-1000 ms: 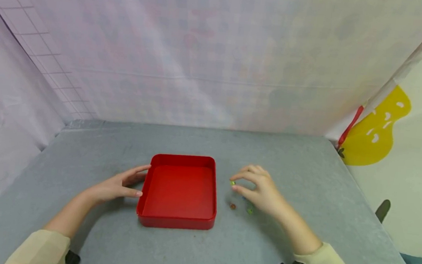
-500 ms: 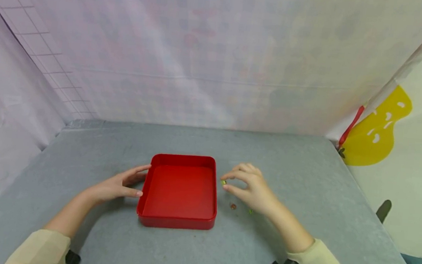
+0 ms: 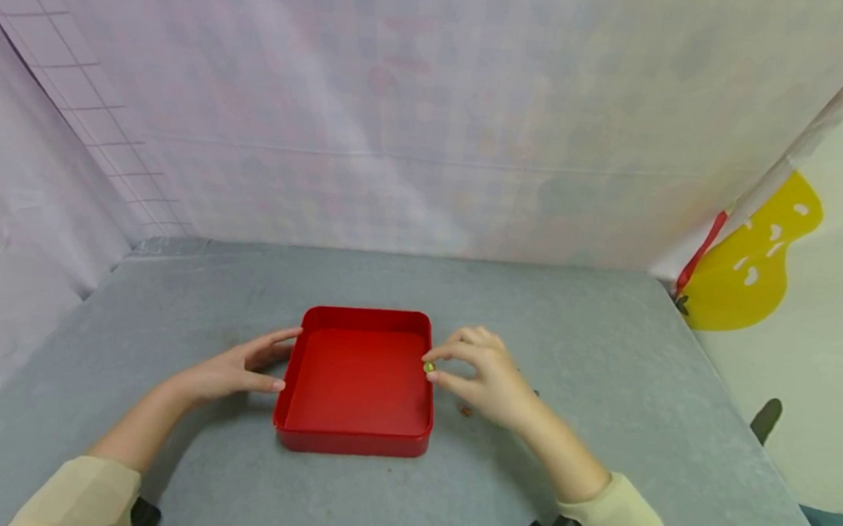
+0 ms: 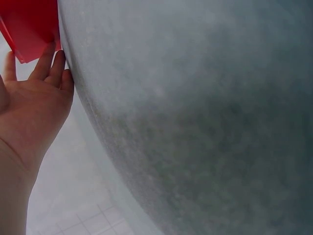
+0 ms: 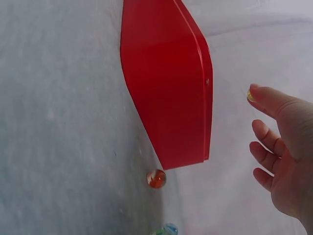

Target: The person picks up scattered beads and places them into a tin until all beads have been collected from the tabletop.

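A yellow-green glass marble (image 3: 429, 367) is pinched between the thumb and forefinger of my right hand (image 3: 485, 379). It is just over the right rim of a square red tray (image 3: 358, 383). In the right wrist view that marble (image 5: 250, 95) peeks out at the fingertips, above the level of the tray wall (image 5: 166, 83), and the other fingers are loosely bent. My left hand (image 3: 235, 372) touches the tray's left wall with thumb and extended fingers; the left wrist view shows its fingertips (image 4: 46, 61) against the red side.
An orange-red marble (image 5: 156, 179) lies on the grey tabletop (image 3: 222, 479) near the tray's right side. Blue and green marbles (image 5: 170, 228) sit farther off, partly out of frame. Pale curtains (image 3: 403, 128) hang behind the table.
My right hand has moved left with the yellow-green marble, from the tabletop right of the tray to its right rim. The left hand and the tray have stayed in place.
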A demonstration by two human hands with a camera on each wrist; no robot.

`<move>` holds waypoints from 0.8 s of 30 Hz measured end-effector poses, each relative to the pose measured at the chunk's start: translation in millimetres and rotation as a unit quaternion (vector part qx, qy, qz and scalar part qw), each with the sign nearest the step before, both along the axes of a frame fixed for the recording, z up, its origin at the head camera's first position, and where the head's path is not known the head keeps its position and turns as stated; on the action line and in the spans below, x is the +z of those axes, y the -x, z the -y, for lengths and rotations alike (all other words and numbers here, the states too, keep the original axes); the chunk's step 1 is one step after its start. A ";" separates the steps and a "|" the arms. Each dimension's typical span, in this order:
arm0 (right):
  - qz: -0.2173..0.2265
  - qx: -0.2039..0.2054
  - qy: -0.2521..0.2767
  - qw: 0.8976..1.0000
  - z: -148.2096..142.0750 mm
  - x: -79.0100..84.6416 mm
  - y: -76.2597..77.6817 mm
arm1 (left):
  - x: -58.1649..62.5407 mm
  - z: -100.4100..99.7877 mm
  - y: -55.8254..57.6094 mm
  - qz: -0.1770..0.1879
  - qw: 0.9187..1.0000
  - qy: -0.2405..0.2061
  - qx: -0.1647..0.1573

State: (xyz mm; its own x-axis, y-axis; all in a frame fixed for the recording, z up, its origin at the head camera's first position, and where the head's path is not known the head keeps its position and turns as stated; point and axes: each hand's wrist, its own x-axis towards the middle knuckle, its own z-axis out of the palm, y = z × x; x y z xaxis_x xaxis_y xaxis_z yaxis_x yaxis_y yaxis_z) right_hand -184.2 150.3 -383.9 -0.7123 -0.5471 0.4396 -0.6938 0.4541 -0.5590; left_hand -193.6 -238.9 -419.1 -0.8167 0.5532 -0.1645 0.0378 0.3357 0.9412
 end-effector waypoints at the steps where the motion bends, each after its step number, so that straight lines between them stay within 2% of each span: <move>1: 0.002 0.001 0.000 1.000 1.1 -0.4 -0.1 | 0.0 0.1 -0.1 0.001 1.000 0.000 0.000; 17: 0.007 0.001 -0.004 1.000 19.5 -8.7 -0.4 | 0.8 -0.8 -0.1 0.005 1.000 0.005 0.004; 24: 0.025 -0.005 -0.015 1.000 25.0 -13.3 -0.3 | -0.4 0.3 0.6 0.001 1.000 0.000 -0.001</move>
